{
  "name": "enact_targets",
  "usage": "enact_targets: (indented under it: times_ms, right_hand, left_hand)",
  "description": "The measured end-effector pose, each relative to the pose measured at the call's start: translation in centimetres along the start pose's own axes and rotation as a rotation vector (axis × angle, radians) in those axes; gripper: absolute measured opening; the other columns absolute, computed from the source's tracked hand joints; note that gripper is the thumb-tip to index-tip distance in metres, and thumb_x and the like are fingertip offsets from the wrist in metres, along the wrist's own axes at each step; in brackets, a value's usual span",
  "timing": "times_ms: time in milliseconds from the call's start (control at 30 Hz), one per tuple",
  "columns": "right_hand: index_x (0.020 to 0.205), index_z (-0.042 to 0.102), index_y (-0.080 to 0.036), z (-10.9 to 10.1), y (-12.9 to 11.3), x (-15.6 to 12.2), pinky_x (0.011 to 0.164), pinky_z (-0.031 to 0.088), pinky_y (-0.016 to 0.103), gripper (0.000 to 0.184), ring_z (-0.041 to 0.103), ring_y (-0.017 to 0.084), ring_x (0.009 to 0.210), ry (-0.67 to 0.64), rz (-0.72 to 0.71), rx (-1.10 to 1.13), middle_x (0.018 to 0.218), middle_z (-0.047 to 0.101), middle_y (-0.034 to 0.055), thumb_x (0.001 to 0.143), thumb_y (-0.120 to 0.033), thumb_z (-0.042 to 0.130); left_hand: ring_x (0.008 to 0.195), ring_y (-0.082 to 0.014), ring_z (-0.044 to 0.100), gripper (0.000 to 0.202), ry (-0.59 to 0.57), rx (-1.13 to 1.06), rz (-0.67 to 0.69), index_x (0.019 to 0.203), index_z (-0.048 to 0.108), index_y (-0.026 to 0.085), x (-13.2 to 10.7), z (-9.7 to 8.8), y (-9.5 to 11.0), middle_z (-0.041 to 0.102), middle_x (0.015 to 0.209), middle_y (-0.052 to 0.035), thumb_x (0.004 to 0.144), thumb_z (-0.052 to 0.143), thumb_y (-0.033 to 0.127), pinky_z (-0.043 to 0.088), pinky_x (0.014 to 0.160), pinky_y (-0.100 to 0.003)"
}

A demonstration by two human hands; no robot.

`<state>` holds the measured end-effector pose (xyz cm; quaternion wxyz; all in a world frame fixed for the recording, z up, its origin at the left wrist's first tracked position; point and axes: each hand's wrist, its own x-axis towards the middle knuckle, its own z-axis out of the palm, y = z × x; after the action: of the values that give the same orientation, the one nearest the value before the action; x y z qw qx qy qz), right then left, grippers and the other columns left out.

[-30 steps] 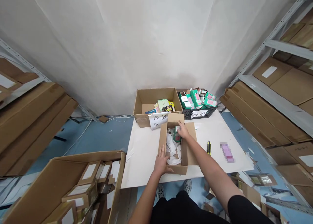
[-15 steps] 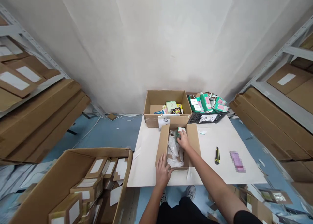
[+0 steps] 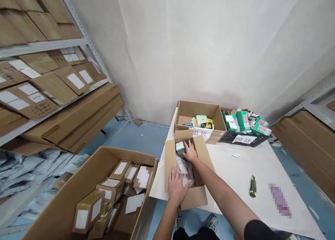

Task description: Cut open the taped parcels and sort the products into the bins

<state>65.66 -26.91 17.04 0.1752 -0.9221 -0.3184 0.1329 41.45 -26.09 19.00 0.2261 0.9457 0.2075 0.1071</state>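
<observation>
An open cardboard box (image 3: 199,177) with its flaps folded out sits at the table's front left. My left hand (image 3: 178,186) rests on its left edge near the front, fingers spread. Inside the far part of the box my right hand (image 3: 190,151) touches a small green-and-white carton (image 3: 179,146), its fingers apart and its thumb side hidden. Crumpled white plastic wrapping (image 3: 182,166) lies in the box below the carton.
Behind stands a larger carton (image 3: 222,111) holding several small packs. Beside it is a black crate (image 3: 226,138) of green packets. A yellow-black box cutter (image 3: 253,186) and a blurred purple item (image 3: 280,200) lie on the white table (image 3: 235,173). A big carton of parcels (image 3: 110,152) is at left.
My view has turned left, so the scene sits farther right. The box has rotated a little and its near flap now shows. My right hand's fingers have spread beside the green-and-white carton.
</observation>
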Motion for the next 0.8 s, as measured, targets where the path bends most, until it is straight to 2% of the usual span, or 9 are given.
enact_targets:
  times_ms: [100,267,433,467,533,633,733,800]
  right_hand:
    - [0.164,0.033,-0.027,0.0,-1.3,1.2,0.112,0.042,0.046,0.088,0.034,0.039,0.151,-0.006,-0.009,-0.022,0.172,0.023,0.017,0.088,-0.043,0.074]
    - [0.161,0.04,-0.027,0.7,-2.9,2.0,0.107,0.045,0.047,0.084,0.04,0.038,0.142,-0.003,0.084,-0.062,0.161,0.039,0.0183,0.088,-0.05,0.075]
    - [0.144,0.057,-0.023,1.6,-2.9,0.5,0.097,0.051,0.046,0.051,0.049,0.038,0.13,0.123,0.148,-0.081,0.148,0.047,0.0226,0.095,-0.037,0.064]
    - [0.143,0.057,-0.022,1.8,-2.9,0.2,0.095,0.052,0.045,0.05,0.05,0.038,0.13,0.144,0.163,-0.085,0.148,0.046,0.0236,0.095,-0.033,0.064]
    - [0.148,0.051,-0.021,2.0,-2.7,-0.3,0.095,0.051,0.045,0.06,0.049,0.039,0.131,0.168,0.187,-0.094,0.153,0.043,0.0248,0.091,-0.028,0.067]
    - [0.156,0.044,-0.022,1.9,-2.4,-0.7,0.1,0.048,0.046,0.077,0.049,0.039,0.135,0.103,0.206,-0.12,0.159,0.038,0.0245,0.085,-0.024,0.073]
    - [0.147,0.055,-0.018,1.4,-2.4,-1.1,0.101,0.048,0.044,0.062,0.052,0.038,0.133,-0.025,0.226,-0.163,0.15,0.048,0.0247,0.087,-0.022,0.071]
    - [0.138,0.061,-0.016,0.7,-2.5,-1.5,0.1,0.048,0.042,0.049,0.054,0.036,0.129,-0.046,0.214,-0.184,0.142,0.054,0.0231,0.089,-0.021,0.067]
  left_hand:
    - [0.162,-0.0411,0.012,0.052,-0.082,-0.016,-0.06,0.137,0.069,0.022,1.6,0.1,-0.4,0.024,0.174,-0.0064,0.095,0.057,0.05,0.024,0.128,-0.061]
    - [0.163,-0.0384,0.001,0.051,-0.132,-0.026,-0.088,0.138,0.068,0.021,2.1,0.5,-1.1,0.016,0.177,-0.0036,0.091,0.056,0.037,0.016,0.131,-0.059]
    - [0.163,-0.0391,0.002,0.05,-0.102,-0.034,-0.082,0.136,0.069,0.021,1.9,1.1,-0.9,0.016,0.177,-0.0033,0.088,0.058,0.032,0.018,0.13,-0.059]
    - [0.163,-0.0393,0.003,0.05,-0.097,-0.036,-0.081,0.135,0.069,0.021,1.9,1.3,-0.9,0.017,0.177,-0.0035,0.087,0.058,0.031,0.019,0.13,-0.059]
    - [0.163,-0.0395,0.004,0.05,-0.09,-0.041,-0.079,0.135,0.07,0.021,1.9,1.7,-0.8,0.018,0.176,-0.0043,0.087,0.058,0.031,0.019,0.13,-0.06]
    - [0.162,-0.0399,0.006,0.05,-0.082,-0.038,-0.067,0.133,0.071,0.021,2.1,2.1,-0.5,0.019,0.176,-0.0053,0.086,0.059,0.03,0.02,0.129,-0.061]
    - [0.162,-0.0403,0.005,0.049,-0.075,-0.026,-0.056,0.132,0.072,0.023,2.3,2.2,-0.1,0.021,0.176,-0.0048,0.084,0.061,0.03,0.019,0.129,-0.062]
    - [0.162,-0.0404,0.004,0.049,-0.078,-0.018,-0.069,0.132,0.072,0.024,2.4,2.1,0.0,0.023,0.175,-0.0041,0.084,0.061,0.03,0.017,0.129,-0.063]
